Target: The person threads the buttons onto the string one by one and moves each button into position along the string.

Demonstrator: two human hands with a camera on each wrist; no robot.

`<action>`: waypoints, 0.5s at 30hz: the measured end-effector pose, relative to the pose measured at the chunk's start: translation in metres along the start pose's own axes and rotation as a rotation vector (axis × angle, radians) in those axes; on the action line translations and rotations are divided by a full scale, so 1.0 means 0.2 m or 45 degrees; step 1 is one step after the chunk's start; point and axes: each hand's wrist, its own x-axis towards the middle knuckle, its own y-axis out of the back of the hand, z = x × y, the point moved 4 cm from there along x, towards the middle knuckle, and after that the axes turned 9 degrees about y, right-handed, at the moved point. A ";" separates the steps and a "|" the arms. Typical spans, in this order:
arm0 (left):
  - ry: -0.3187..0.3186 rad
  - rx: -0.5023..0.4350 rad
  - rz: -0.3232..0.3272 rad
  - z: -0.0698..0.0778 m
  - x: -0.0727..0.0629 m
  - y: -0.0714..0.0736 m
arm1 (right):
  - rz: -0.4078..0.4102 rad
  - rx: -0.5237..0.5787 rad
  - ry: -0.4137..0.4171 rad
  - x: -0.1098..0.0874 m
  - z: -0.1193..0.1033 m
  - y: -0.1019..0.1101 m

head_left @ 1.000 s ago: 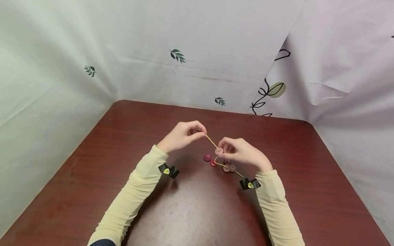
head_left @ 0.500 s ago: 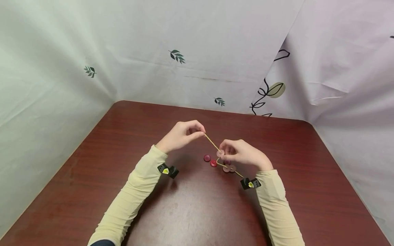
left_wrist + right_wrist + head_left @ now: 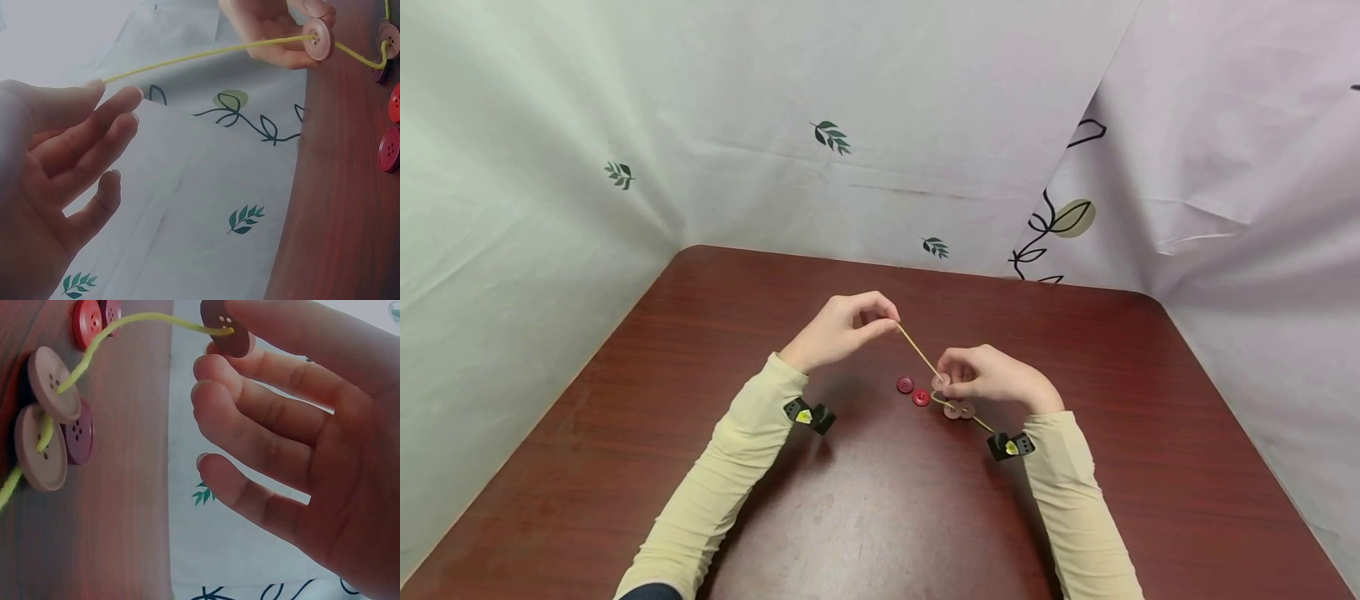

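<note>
My left hand [image 3: 842,332] pinches the end of a yellow cord [image 3: 918,350] between thumb and fingertips, above the table. From there the cord slants down, taut, to a pinkish-brown button [image 3: 319,45] and passes through one of its holes. The rim of that button is pinched between the thumb and finger of my right hand [image 3: 992,375]. Beyond it the cord curves down through two more brown buttons, one [image 3: 55,384] overlapping the other [image 3: 39,450], low at the table. A purple button [image 3: 81,432] lies partly hidden behind them.
Left of the threaded pair, a bright red button [image 3: 921,397] and a dark maroon button [image 3: 906,385] lie on the reddish-brown table [image 3: 850,517]. The cord's tail runs toward the right wrist camera [image 3: 1000,447]. White leaf-printed cloth [image 3: 880,167] hangs behind the table and along its sides.
My right hand has moved slightly down and right with the button, sliding it along the cord away from my left hand. The slack toward the two threaded buttons has shortened. My left hand barely moved.
</note>
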 end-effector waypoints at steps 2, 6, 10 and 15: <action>0.004 -0.009 0.000 0.00 0.00 0.00 | -0.016 -0.011 -0.007 0.00 0.01 0.00; 0.016 -0.033 0.004 -0.01 0.00 0.00 | -0.042 -0.046 -0.007 0.00 0.03 -0.01; 0.029 -0.064 0.011 0.00 0.00 0.01 | -0.053 -0.046 -0.010 0.00 0.05 -0.02; 0.011 -0.061 0.028 0.01 0.00 0.02 | -0.067 -0.021 -0.016 0.00 0.06 -0.03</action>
